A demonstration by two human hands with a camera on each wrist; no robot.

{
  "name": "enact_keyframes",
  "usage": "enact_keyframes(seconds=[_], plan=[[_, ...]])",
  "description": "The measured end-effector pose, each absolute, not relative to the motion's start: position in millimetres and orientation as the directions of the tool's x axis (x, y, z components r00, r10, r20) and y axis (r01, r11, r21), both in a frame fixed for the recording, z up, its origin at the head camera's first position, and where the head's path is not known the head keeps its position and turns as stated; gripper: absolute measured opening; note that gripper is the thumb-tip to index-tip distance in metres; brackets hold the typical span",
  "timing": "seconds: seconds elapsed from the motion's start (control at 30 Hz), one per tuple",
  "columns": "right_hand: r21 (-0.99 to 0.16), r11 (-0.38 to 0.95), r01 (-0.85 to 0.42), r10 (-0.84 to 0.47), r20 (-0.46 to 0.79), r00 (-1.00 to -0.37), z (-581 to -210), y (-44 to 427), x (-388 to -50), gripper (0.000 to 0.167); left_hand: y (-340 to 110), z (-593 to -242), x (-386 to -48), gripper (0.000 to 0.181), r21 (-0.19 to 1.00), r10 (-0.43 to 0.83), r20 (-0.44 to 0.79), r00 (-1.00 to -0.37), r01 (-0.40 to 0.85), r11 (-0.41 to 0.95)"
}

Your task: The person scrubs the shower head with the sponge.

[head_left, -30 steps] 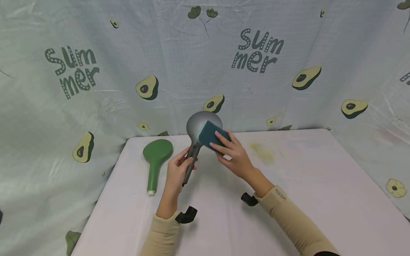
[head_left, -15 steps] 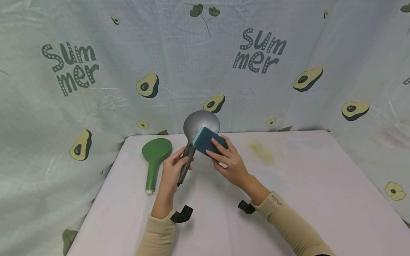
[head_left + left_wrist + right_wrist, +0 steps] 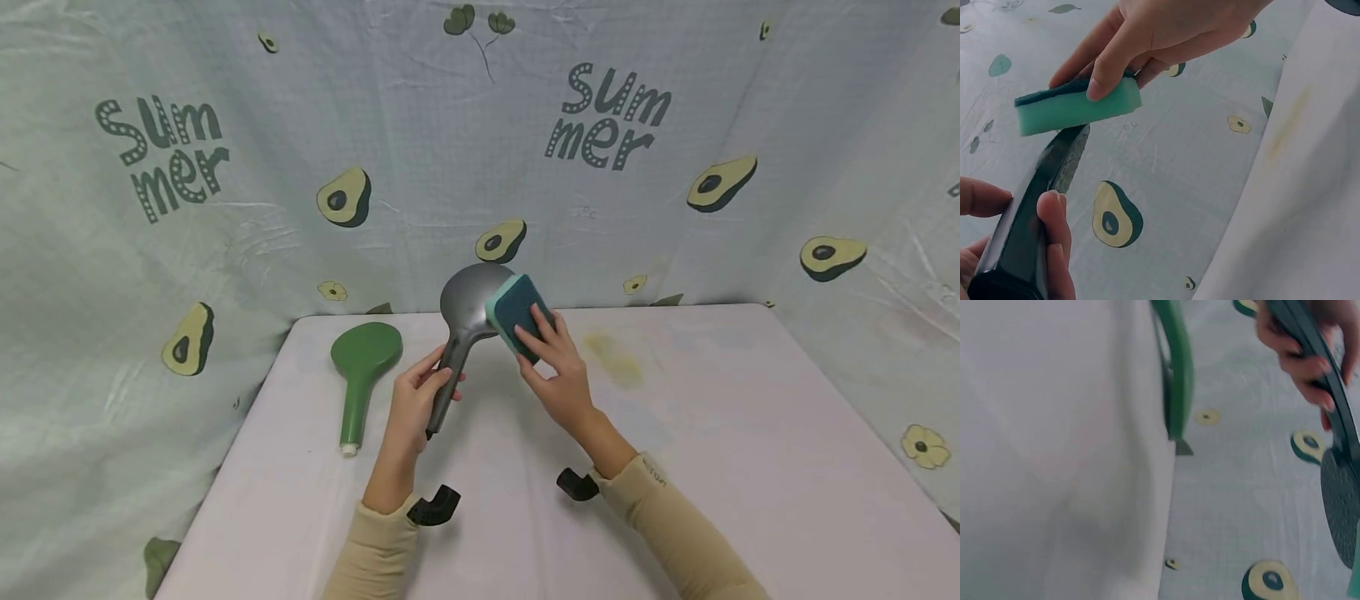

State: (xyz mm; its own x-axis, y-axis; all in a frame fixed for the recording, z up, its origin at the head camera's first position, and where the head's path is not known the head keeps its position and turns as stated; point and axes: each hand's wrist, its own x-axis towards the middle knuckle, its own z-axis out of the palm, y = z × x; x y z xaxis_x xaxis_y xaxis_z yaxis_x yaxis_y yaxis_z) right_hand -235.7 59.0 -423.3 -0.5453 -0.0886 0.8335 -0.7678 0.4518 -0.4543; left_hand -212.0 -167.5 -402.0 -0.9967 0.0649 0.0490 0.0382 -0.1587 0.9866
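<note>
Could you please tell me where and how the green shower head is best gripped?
I'd probably grip the green shower head by its handle, from above and the near side: it is slim and its end faces that way, with the broad round part farther off. The left hand is nearer but holds the grey shower head.

Pale grey-green cloth (image 3: 420, 100) behind and at both sides, creased in places, printed with avocados (image 3: 343, 197), pale flowers (image 3: 925, 447) and the word "summer" (image 3: 597, 143), white round-cornered table (image 3: 712, 467), yellowish stain (image 3: 615, 358) towards its far side, soft light.
</note>
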Motion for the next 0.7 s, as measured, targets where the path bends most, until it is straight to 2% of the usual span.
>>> enact_keyframes(seconds=[0.1,0.17,0.23,0.37,0.47,0.57,0.7], plan=[[-0.335,0.428,-0.840,-0.185,0.877,-0.444,-425.9,53.9,-235.6,0.046,-171.6,-401.7,-212.5,0.044,0.984,0.064,0.032,-0.997,0.021,-0.176],[-0.332,0.406,-0.851,-0.187,0.882,-0.433,-425.8,54.7,-237.6,0.046,-173.7,-401.3,-212.3,0.044,0.981,0.067,0.023,-0.998,0.010,-0.191],[-0.405,0.393,-0.826,-0.133,0.864,-0.486,-423.5,59.6,-240.4,0.046,-174.6,-401.1,-212.0,0.043,0.979,0.078,0.022,-0.997,0.006,-0.205],[-0.654,0.276,-0.704,0.030,0.738,-0.674,-415.7,74.5,-246.7,0.043,-176.1,-400.8,-210.1,0.043,0.982,0.132,0.035,-0.991,0.009,-0.191],[-0.750,0.201,-0.630,0.080,0.653,-0.753,-414.7,81.3,-247.4,0.044,-178.3,-401.4,-209.1,0.042,0.989,0.168,0.040,-0.985,0.015,-0.149],[-0.743,0.259,-0.617,0.057,0.650,-0.758,-419.5,81.9,-241.4,0.043,-178.7,-403.5,-210.6,0.042,0.993,0.170,0.034,-0.985,0.014,-0.117],[-0.652,0.404,-0.642,-0.002,0.701,-0.713,-430.2,80.5,-232.4,0.044,-175.2,-406.3,-214.4,0.042,0.995,0.152,0.019,-0.988,0.003,-0.101]])
